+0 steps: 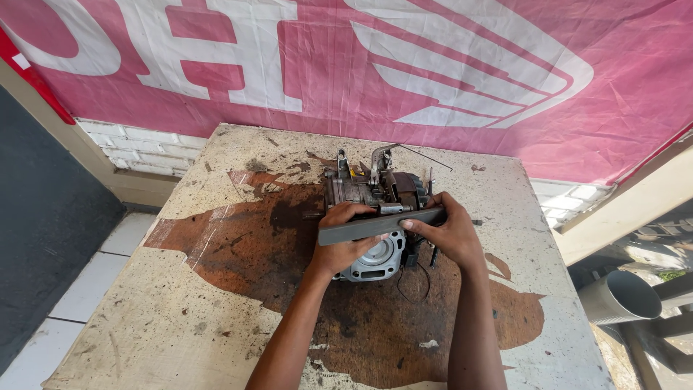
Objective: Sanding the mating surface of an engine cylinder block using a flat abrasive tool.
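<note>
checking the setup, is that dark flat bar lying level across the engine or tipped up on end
Level: the dark flat bar runs sideways across the engine, left hand and right hand gripping its ends.

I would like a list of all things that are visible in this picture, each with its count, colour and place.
small engine: one, grey and brown metal, middle of the table top, under both hands
flat bar: one, dark grey, held across the engine
thin wires: a few, black, hanging from the engine's near right side
table: one, pale worn top with a large brown stain, centre of view
banner: one, pink with white shapes, hanging behind the table
brick wall: one, white, below the banner at left
pipe: one, grey, lower right beside the table
floor tiles: several, white, lower left
left hand: one, fingers gripping the bar's left end
right hand: one, fingers gripping the bar's right end
</note>
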